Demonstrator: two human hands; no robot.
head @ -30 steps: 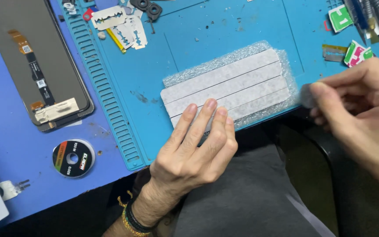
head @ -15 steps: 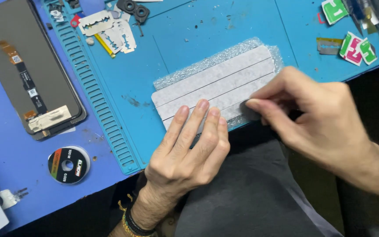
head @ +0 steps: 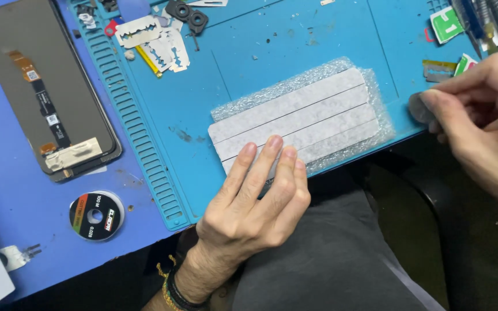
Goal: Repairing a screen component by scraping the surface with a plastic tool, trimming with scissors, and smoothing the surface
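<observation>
Now right hand [head: 479,115] has withdrawn from taped bubble wrap [head: 301,118].

phone screen [head: 47,86] lies left of padded strips [head: 298,118].

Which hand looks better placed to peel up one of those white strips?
Probably the right hand: it hovers free beside the strips, pinching a small grey pick. The left hand lies flat, pinning the bubble-wrap sheet.
</observation>
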